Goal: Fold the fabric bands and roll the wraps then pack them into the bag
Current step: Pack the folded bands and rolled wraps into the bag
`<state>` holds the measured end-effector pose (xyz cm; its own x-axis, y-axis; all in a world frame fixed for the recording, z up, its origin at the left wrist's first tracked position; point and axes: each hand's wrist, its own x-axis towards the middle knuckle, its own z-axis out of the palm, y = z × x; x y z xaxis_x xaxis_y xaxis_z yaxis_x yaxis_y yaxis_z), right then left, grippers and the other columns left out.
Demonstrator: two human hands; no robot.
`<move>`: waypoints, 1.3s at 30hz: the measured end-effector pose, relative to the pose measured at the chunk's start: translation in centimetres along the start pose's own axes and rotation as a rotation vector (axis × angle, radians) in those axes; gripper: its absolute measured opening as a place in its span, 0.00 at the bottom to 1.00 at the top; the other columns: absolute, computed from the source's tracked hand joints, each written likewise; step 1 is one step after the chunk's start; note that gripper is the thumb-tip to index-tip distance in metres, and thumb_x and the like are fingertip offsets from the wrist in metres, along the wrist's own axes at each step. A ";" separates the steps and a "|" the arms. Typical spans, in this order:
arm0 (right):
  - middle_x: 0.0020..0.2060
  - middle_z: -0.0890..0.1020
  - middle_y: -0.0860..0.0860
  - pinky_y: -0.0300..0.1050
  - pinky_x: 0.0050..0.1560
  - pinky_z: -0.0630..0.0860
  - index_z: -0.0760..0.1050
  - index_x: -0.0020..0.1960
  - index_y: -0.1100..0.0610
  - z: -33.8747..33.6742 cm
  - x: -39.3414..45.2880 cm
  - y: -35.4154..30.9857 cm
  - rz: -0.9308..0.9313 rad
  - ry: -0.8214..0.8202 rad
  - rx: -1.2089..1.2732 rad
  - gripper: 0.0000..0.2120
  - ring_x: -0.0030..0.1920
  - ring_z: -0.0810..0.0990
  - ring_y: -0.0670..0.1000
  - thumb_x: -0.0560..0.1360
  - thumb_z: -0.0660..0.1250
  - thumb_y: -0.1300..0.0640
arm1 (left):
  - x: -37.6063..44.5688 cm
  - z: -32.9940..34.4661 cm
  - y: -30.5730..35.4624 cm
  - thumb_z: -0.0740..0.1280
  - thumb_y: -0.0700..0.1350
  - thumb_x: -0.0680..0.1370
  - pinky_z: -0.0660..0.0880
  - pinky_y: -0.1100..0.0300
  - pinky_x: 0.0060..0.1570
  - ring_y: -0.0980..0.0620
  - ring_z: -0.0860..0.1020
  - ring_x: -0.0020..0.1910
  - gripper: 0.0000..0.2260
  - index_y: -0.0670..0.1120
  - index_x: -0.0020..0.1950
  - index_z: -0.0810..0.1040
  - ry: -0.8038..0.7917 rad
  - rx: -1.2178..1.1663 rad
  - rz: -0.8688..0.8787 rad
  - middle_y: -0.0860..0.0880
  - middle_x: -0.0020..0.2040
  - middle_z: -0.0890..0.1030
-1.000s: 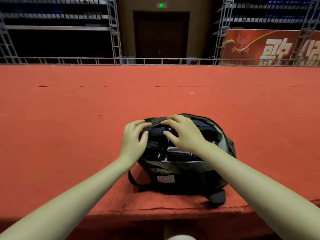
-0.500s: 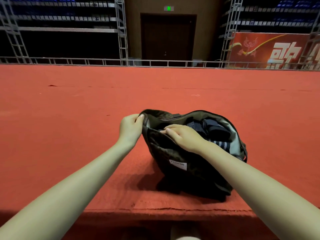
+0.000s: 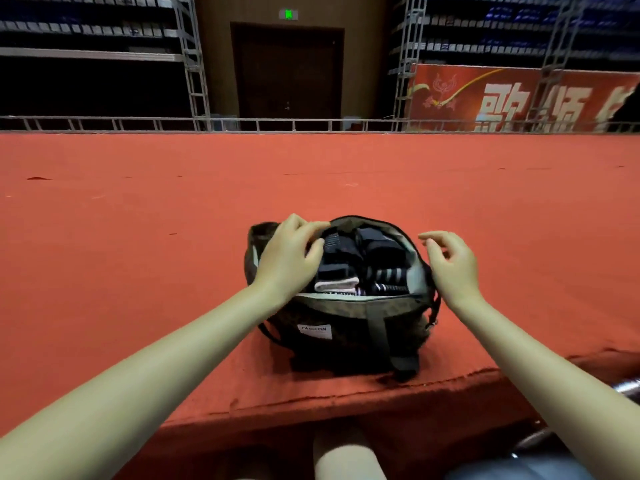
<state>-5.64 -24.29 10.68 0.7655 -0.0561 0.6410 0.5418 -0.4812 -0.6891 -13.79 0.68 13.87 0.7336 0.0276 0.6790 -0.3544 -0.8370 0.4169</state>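
Note:
A dark olive bag (image 3: 349, 327) with a white "FASHION" label stands open on the red carpet, close to its front edge. Inside lie several folded and rolled dark fabric bands and wraps (image 3: 381, 251), some with white stripes, and one white roll (image 3: 337, 283). My left hand (image 3: 287, 258) lies over the bag's left side, fingers and thumb curled round the far left rim. To the right of the bag my right hand (image 3: 453, 265) hovers close to the rim, fingers loosely curled, holding nothing.
The red carpeted platform (image 3: 138, 271) stretches far ahead to a metal railing (image 3: 311, 124). Its front edge (image 3: 346, 403) drops off just below the bag. My knee (image 3: 346, 455) shows under the edge, and a metal tube (image 3: 627, 384) pokes in at the lower right.
The bag has swung back with its opening facing me. My right hand let go of the rim and moved off to the right. My left hand shifted onto the far left rim.

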 end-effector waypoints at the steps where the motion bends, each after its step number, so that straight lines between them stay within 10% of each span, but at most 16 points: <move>1: 0.52 0.81 0.54 0.39 0.54 0.69 0.79 0.53 0.57 -1.2 -0.4 1.6 0.138 -0.007 -0.044 0.10 0.56 0.77 0.52 0.77 0.61 0.63 | -0.1 1.1 1.3 0.62 0.43 0.79 0.68 0.60 0.45 0.52 0.72 0.46 0.13 0.48 0.62 0.77 -0.046 -0.028 0.043 0.50 0.46 0.72; 4: 0.61 0.76 0.53 0.47 0.59 0.70 0.72 0.65 0.58 -3.0 -2.2 5.0 0.589 -0.216 0.043 0.15 0.61 0.73 0.54 0.80 0.58 0.55 | -0.2 4.5 5.0 0.61 0.44 0.79 0.68 0.61 0.47 0.53 0.73 0.49 0.13 0.49 0.62 0.77 -0.198 -0.097 0.095 0.50 0.48 0.73; 8: 0.44 0.78 0.55 0.42 0.35 0.75 0.75 0.53 0.58 -3.3 -4.3 5.2 0.838 -0.371 0.589 0.10 0.35 0.78 0.51 0.81 0.56 0.55 | -0.2 8.6 8.2 0.59 0.44 0.79 0.70 0.57 0.48 0.52 0.72 0.50 0.15 0.51 0.64 0.75 -0.332 -0.090 0.137 0.52 0.48 0.71; 16: 0.41 0.82 0.53 0.42 0.43 0.74 0.77 0.44 0.57 -6.5 -5.8 4.4 0.747 -0.548 0.671 0.04 0.43 0.81 0.51 0.71 0.66 0.57 | -2.1 12.9 8.6 0.64 0.44 0.78 0.70 0.61 0.45 0.61 0.72 0.46 0.14 0.54 0.62 0.77 -0.388 -0.136 0.197 0.56 0.46 0.71; 27: 0.38 0.83 0.55 0.39 0.41 0.79 0.77 0.48 0.63 -9.7 -6.4 3.8 0.636 -0.280 0.974 0.07 0.37 0.83 0.50 0.72 0.63 0.65 | -2.5 14.4 11.2 0.67 0.43 0.75 0.68 0.71 0.42 0.59 0.73 0.37 0.11 0.52 0.56 0.80 -0.312 -0.383 0.206 0.57 0.42 0.72; 39: 0.38 0.83 0.55 0.40 0.44 0.78 0.80 0.45 0.61 -8.9 -5.8 0.9 0.450 -0.200 0.684 0.05 0.41 0.82 0.52 0.73 0.68 0.68 | -2.8 14.0 12.0 0.68 0.41 0.76 0.78 0.57 0.41 0.55 0.78 0.42 0.06 0.48 0.50 0.84 -0.151 -0.715 -0.053 0.50 0.44 0.77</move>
<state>-12.69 -32.16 9.29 0.9708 0.0716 0.2288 0.2120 0.1892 -0.9588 -11.94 -17.10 8.47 0.8137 -0.0607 0.5782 -0.5706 -0.2739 0.7742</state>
